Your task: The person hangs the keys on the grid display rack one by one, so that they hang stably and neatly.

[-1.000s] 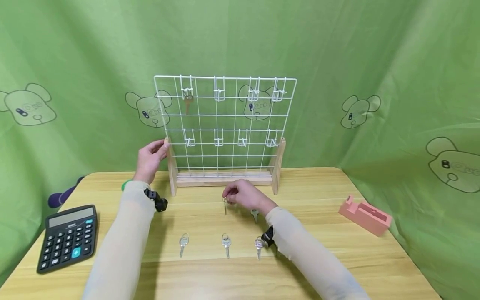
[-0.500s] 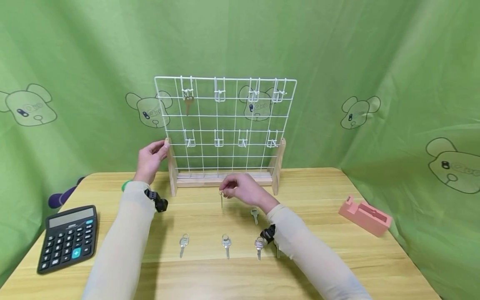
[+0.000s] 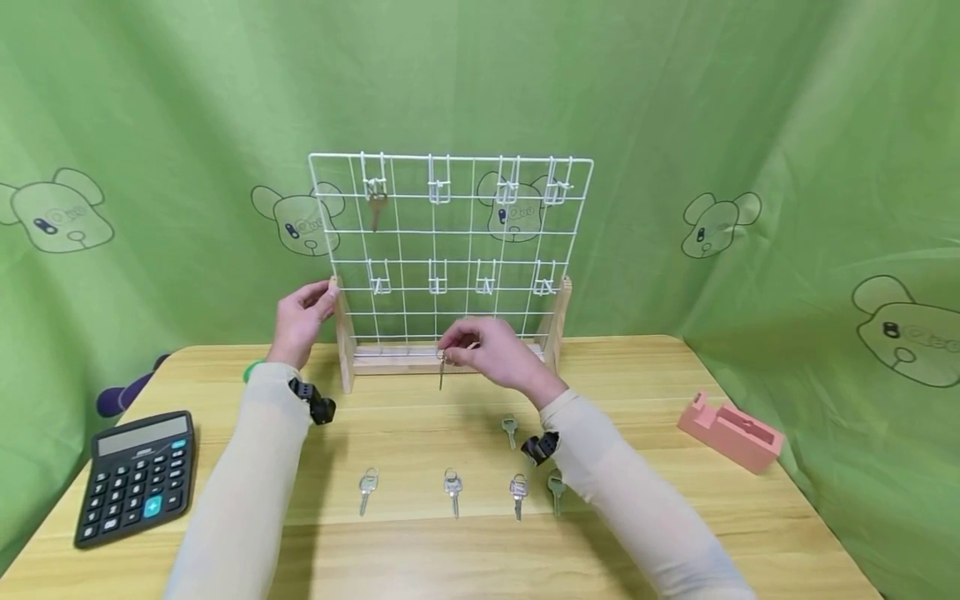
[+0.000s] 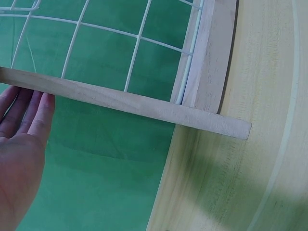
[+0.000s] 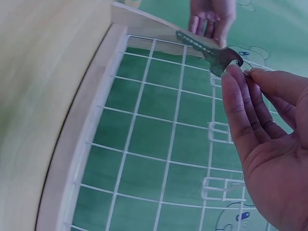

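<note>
Fingers of the right hand (image 3: 497, 354) pinch 1 ringed key (image 3: 441, 375); the left hand's (image 3: 298, 323), nearly straight, touch the post (image 3: 344, 342). Hanging step, I'd guess, calling next for 1 bare hook (image 3: 438, 290).

In the right-wrist view we lose part of the right hand (image 5: 276, 139) past the right edge; its fingertips cover part of the held key (image 5: 222, 58). Left-wrist view: left hand (image 4: 24, 149) cut by the left edge. Head view: both sleeves (image 3: 236, 492) run off the bottom; desk (image 3: 420, 554) hides part of a purple object (image 3: 112, 401) we cannot identify.
</note>
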`<act>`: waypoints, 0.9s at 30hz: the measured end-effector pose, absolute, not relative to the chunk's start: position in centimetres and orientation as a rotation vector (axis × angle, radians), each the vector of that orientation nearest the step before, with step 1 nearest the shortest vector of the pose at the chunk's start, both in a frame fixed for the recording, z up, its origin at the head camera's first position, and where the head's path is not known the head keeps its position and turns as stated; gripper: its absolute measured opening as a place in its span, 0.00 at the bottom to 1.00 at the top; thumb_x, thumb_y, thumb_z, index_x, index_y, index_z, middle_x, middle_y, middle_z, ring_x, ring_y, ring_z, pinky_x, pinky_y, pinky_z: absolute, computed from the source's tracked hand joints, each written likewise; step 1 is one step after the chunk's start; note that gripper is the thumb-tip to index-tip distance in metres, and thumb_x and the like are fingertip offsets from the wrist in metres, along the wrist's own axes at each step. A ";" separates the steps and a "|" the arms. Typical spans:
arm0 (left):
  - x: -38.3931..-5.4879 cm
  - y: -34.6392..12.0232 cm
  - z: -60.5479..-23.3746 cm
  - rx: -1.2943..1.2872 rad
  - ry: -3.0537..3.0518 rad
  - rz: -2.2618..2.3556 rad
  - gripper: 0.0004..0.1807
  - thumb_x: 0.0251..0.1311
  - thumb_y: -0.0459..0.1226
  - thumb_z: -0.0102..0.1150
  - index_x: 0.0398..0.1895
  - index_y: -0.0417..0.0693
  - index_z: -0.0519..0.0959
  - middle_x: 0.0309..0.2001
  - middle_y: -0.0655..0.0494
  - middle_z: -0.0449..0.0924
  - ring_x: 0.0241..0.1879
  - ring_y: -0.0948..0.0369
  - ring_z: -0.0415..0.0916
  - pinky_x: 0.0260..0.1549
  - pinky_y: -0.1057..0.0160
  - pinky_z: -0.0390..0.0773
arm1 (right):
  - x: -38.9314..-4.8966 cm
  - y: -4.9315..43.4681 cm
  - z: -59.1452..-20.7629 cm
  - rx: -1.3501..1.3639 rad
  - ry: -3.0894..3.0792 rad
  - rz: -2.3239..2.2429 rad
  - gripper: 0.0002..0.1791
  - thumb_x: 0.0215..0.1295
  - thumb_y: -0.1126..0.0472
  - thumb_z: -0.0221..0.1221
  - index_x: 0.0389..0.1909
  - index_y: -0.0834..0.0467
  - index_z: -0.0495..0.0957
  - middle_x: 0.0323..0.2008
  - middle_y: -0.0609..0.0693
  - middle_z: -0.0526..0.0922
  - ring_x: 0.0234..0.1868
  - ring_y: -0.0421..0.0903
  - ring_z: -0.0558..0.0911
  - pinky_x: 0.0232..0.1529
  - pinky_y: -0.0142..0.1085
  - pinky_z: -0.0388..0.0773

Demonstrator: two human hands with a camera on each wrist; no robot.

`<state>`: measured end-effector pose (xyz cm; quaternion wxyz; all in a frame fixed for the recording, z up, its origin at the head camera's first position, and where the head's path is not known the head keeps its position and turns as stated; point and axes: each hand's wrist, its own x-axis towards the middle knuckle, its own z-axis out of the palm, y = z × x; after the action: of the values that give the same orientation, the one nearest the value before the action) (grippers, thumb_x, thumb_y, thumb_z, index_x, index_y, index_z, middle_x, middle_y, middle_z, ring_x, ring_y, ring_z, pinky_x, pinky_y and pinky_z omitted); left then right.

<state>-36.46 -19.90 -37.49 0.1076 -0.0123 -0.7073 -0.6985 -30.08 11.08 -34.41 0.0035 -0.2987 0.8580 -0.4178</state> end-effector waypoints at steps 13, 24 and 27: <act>-36.3 -19.9 -37.3 -0.025 -2.074 -2.070 0.27 0.69 0.39 0.57 0.67 0.34 0.68 0.63 0.37 0.70 0.61 0.49 0.70 0.57 0.67 0.74 | -30.1 10.7 -31.8 -0.934 2.708 -1.386 0.07 0.64 0.66 0.64 0.43 0.60 0.83 0.36 0.46 0.83 0.38 0.45 0.81 0.41 0.36 0.82; -36.4 -19.8 -37.4 -0.029 -2.075 -2.069 0.28 0.69 0.39 0.58 0.67 0.34 0.67 0.63 0.36 0.70 0.61 0.49 0.70 0.58 0.66 0.74 | -30.3 10.5 -28.4 -0.937 2.704 -1.505 0.07 0.64 0.69 0.63 0.42 0.59 0.82 0.37 0.50 0.83 0.38 0.46 0.81 0.43 0.38 0.83; -36.4 -19.8 -37.5 -0.021 -2.071 -2.073 0.28 0.69 0.40 0.58 0.66 0.34 0.68 0.62 0.37 0.70 0.60 0.50 0.70 0.58 0.66 0.74 | -30.4 10.4 -27.5 -0.908 2.681 -1.562 0.07 0.64 0.70 0.63 0.42 0.61 0.82 0.37 0.51 0.83 0.38 0.48 0.82 0.44 0.40 0.84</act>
<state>-36.37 -19.82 -37.50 0.1052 -0.0070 -0.7028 -0.7035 -30.45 10.40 -27.53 -0.0456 -0.2807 0.8284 -0.4825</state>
